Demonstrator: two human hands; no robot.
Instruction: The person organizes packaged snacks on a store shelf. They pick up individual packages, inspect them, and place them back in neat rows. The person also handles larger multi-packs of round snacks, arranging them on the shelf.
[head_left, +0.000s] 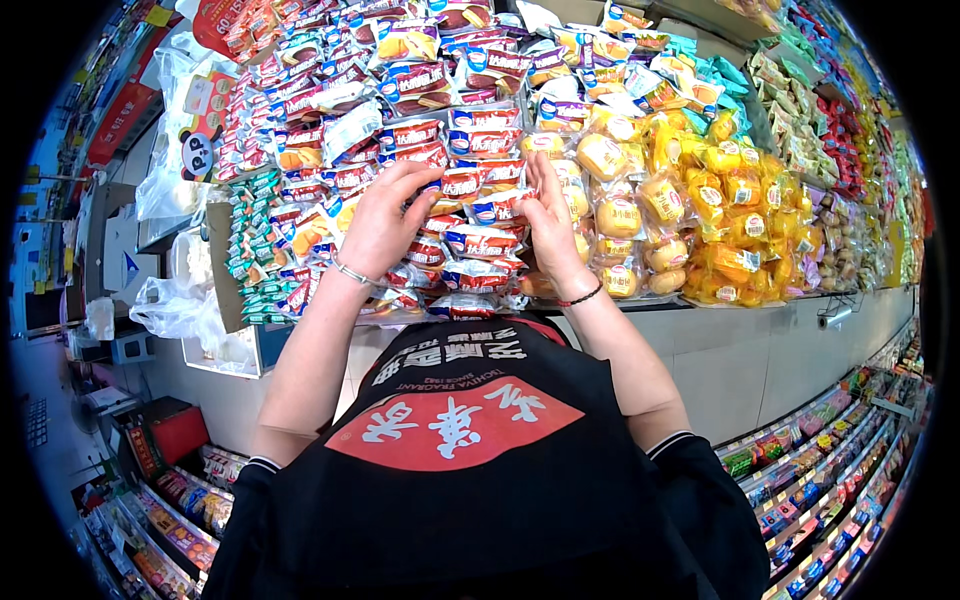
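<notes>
Before me is a broad bank of individually wrapped cakes in printed packets. My left hand (391, 217), with a silver bangle at the wrist, is over the rows of red-and-white cake packets (480, 241), its fingers bent and thumb apart. Opposite it, my right hand (551, 217) stands edge-on along the right side of those rows, thumb towards a red packet (495, 208). A dark red braided bracelet (581, 295) circles that wrist. Neither hand holds a packet; whether the fingertips press on them is hard to tell. Round bread rolls in clear wrappers (619, 217) lie just right of my right hand.
Yellow-wrapped packets (739, 225) are heaped further right. Small green packets (259, 255) fill the left end beside a cardboard edge (223, 262). Clear plastic bags (176, 292) hang left of that. Low shelves of packaged goods (817, 480) stand behind me on the right.
</notes>
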